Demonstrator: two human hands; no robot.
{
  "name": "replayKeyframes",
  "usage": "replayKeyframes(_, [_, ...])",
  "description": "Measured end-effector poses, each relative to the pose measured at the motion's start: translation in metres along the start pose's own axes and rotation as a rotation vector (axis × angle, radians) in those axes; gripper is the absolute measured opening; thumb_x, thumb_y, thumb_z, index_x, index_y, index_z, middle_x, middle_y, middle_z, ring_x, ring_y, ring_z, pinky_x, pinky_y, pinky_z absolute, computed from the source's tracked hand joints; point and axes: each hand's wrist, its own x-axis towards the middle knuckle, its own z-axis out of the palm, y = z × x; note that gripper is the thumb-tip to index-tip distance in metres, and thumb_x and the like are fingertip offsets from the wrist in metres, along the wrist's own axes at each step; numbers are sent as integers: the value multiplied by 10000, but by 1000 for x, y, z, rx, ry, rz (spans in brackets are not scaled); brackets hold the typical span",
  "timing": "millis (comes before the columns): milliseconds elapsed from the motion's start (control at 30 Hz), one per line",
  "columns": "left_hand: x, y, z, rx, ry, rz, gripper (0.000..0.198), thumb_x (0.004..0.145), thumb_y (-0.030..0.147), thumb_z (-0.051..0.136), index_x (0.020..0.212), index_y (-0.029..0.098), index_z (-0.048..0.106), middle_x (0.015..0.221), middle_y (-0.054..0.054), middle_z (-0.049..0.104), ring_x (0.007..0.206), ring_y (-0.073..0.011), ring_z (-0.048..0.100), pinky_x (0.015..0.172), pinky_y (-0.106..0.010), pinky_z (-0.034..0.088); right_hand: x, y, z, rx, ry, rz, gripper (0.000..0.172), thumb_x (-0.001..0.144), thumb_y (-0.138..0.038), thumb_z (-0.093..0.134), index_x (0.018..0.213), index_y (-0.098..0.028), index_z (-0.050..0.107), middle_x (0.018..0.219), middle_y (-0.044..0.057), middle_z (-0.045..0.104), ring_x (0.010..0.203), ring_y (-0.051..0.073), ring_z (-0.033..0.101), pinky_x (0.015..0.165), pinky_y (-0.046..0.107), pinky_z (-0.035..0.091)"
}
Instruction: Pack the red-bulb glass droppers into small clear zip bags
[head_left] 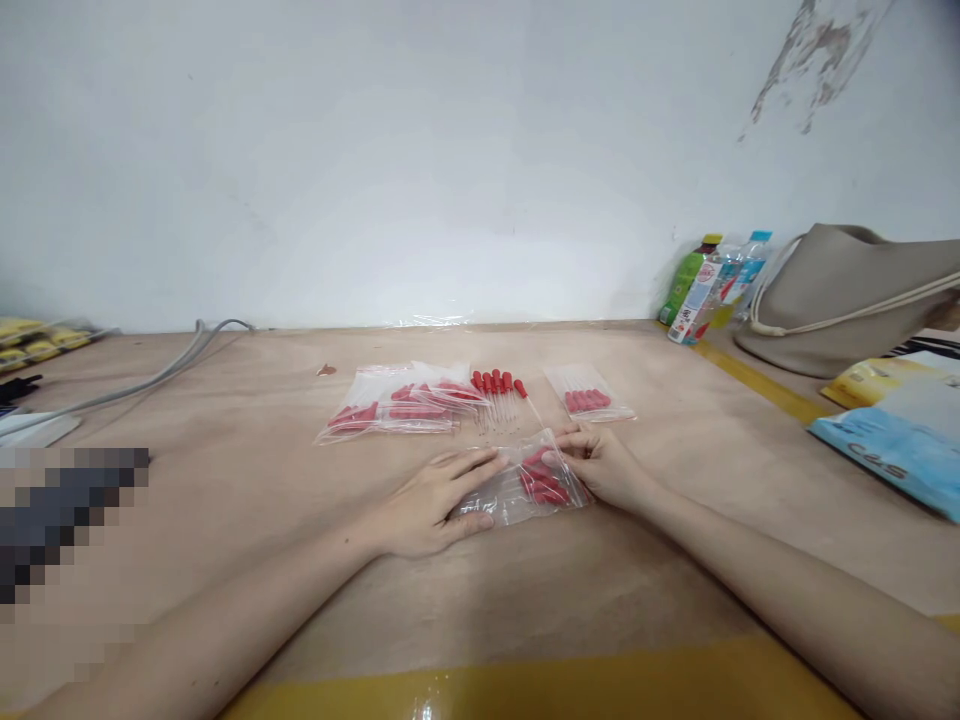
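bag status: on the far left a pile of clear bags (397, 408) already has red contents, and on the far right a clear packet (590, 385) lies flat with a row of red bulbs showing. not bagged: five or so loose droppers (496, 385) between them, so i'd call it partly done. the bag in hand (504, 495) sits near side, center of the table (480, 600), just nearer than the loose ones, with droppers inside; can't tell if its mouth is sealed. left hand (431, 500) is spread over the bag's left end, thumb apart from fingers. right hand (604, 465) pinches its right edge, thumb on the near face. looks: thin, see-through, wrinkled film with shiny glare, red bulbs (545, 488) bunched toward the right end, exact count unclear, left end looks slack.
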Motion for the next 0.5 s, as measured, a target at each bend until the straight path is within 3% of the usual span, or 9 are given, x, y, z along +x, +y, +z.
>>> replayKeyframes(133, [0,-1,1,12,-2,8,569,896,484,381,1396,271,214,1443,-56,256,1305,-245,265,1054,-428,250,3,-5,-1,-59,-82,-62,174,729,-316,570,654,-219,693,814,34,630,852,187,565,795,349,454])
replayKeyframes(233, [0,-1,1,8,-4,15,548,897,474,387,1389,285,236,1449,-47,242,1307,-249,260,1055,-428,249,6,-6,-12,37,-189,22,121,684,-288,584,692,-222,685,723,7,636,812,183,580,780,349,468])
replayKeyframes(300, [0,-1,0,3,-7,13,535,898,465,389,1384,291,249,1449,-42,243,1307,-250,260,1057,-428,247,10,-3,-20,39,-127,135,113,652,-277,590,703,-209,665,611,-13,609,656,162,576,660,316,485])
replayKeyframes(367, [1,-1,0,-1,-11,7,529,897,467,390,1380,295,260,1445,-40,253,1304,-251,267,1056,-433,246,20,0,-28,-63,35,203,101,630,-249,594,701,-192,638,561,-22,585,548,137,540,576,281,463])
replayKeyframes(433, [1,-1,0,-5,-11,5,527,894,478,391,1375,298,274,1441,-39,263,1301,-251,276,1056,-436,247,34,2,-31,-236,162,195,95,630,-228,596,707,-175,614,612,0,606,563,137,542,586,277,452])
replayKeyframes(500, [1,-1,1,-8,-8,4,528,892,484,390,1372,292,284,1440,-40,268,1301,-245,276,1060,-431,241,53,0,-29,-425,197,166,130,649,-234,594,755,-160,599,709,41,635,642,161,570,637,292,451])
